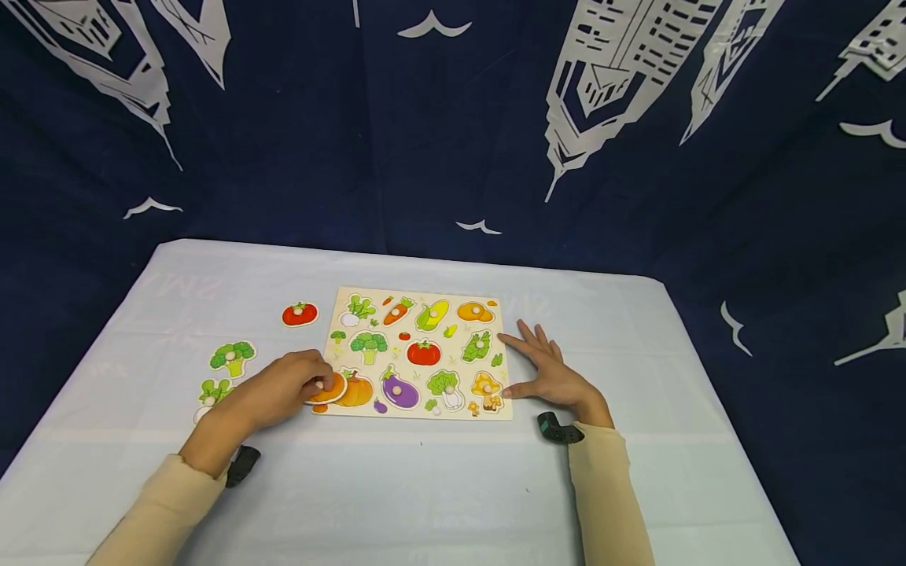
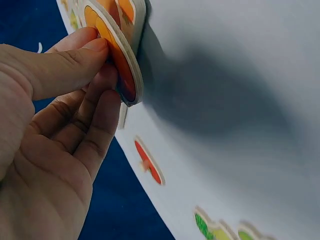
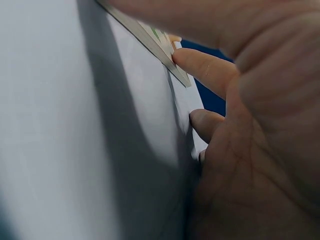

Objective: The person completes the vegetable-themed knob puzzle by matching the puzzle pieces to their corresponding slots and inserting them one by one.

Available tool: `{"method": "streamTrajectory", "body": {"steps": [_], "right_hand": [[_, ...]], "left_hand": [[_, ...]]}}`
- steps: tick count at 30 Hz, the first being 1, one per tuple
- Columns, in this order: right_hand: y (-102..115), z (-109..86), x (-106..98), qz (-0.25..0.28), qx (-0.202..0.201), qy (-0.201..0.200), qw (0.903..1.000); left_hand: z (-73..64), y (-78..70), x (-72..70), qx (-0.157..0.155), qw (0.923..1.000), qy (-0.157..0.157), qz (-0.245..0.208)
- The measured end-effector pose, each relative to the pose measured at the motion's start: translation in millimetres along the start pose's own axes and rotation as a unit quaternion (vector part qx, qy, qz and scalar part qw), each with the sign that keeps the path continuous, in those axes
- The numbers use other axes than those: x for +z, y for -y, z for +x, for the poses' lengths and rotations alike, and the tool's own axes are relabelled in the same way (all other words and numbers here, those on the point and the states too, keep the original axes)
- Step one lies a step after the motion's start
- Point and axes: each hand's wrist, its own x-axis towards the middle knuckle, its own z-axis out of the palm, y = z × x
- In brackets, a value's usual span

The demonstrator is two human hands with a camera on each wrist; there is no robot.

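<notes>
My left hand [image 1: 286, 389] is over the lower left corner of a wooden vegetable puzzle board [image 1: 454, 352]. Its thumb and fingers pinch an orange pumpkin puzzle piece [image 1: 333, 388], which the left wrist view shows tilted, its rim facing the camera. The piece overlaps the printed pumpkin [image 1: 359, 391] on the board. At the board's right edge, my right hand [image 1: 552, 376] has its fingers spread, with thumb and index finger touching that edge. Pictures on the board include a purple eggplant [image 1: 400, 391], a red tomato [image 1: 423, 353] and mushrooms [image 1: 486, 385].
Left of the board lie a loose tomato piece [image 1: 300, 314] and a broccoli piece [image 1: 232, 358]. Nearer, a radish piece [image 1: 215, 391] is partly hidden by the left forearm. A white cloth covers the table [image 1: 453, 487]; a dark blue printed curtain [image 1: 439, 141] hangs behind.
</notes>
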Motion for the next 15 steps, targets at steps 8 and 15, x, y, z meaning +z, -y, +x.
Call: {"method": "streamTrajectory", "body": {"steps": [8,15], "right_hand": [[0.4,-1.1,0.3,-0.003,0.003,0.0,1.0],[-0.8,-0.6,0.3,0.0,0.002,-0.001,1.0]], "left_hand": [[7.0,-8.4,10.6,0.005,0.9999,0.013,0.0],[13.3,-12.7,15.5,0.028,0.9995,0.007,0.007]]}}
